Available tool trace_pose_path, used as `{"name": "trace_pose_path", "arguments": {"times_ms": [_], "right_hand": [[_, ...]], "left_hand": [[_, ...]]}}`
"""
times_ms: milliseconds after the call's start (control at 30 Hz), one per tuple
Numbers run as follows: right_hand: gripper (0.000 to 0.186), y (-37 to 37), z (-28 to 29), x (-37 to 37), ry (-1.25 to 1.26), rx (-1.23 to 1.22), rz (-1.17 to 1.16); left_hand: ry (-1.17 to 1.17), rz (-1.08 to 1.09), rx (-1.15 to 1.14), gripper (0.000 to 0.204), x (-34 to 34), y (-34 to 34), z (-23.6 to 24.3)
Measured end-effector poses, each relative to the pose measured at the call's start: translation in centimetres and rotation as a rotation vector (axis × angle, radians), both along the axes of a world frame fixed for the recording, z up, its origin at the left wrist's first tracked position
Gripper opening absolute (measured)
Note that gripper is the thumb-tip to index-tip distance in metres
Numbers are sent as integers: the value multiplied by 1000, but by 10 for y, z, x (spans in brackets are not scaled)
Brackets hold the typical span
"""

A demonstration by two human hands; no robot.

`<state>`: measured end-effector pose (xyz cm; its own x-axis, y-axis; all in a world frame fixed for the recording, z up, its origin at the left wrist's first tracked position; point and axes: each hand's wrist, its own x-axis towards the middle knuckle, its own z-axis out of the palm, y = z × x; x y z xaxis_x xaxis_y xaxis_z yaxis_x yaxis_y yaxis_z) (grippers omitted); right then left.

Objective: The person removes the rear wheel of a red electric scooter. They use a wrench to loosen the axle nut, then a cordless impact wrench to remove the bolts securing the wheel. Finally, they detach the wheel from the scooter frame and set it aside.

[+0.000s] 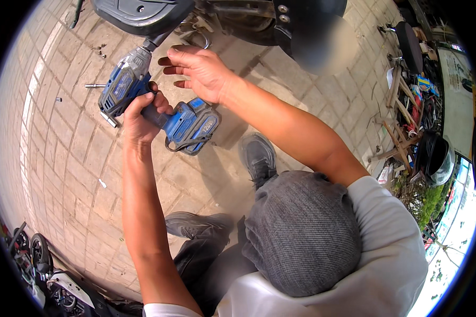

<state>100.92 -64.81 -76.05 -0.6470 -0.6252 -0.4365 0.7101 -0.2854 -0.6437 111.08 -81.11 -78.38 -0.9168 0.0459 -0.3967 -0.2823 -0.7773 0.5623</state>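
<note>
My left hand (145,111) is wrapped around the handle of a blue and grey cordless impact wrench (124,82). Its blue battery (193,127) points to the right, with a black strap hanging off it. The wrench's nose points up at a black padded part (143,15), perhaps a seat, of a vehicle; I cannot tell whether they touch. My right hand (201,68) hovers just right of the nose, fingers spread, holding nothing. A silver socket (95,85) shows left of the wrench, and another metal socket (109,120) lies by its rear end.
Small bolts (100,50) lie scattered on the paving bricks (84,153). Dark vehicle parts (243,21) fill the top. My shoes (258,158) stand below the battery. Wooden pieces (399,142) and clutter line the right; motorcycles (42,259) stand lower left. A grey cap (307,232) covers the lower middle.
</note>
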Motion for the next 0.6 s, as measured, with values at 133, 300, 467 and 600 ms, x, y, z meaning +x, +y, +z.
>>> {"name": "trace_pose_path", "arguments": {"times_ms": [133, 300, 467, 600], "right_hand": [[31, 1, -3, 1, 17, -9, 1], [30, 2, -11, 5, -1, 12, 12], [29, 5, -17, 10, -2, 26, 17], [30, 9, -20, 11, 0, 34, 13]], "left_hand": [[13, -22, -21, 36, 4, 0, 1], [33, -23, 34, 38, 7, 2, 0], [28, -13, 32, 39, 9, 3, -3], [27, -3, 54, 39, 8, 2, -3]]}}
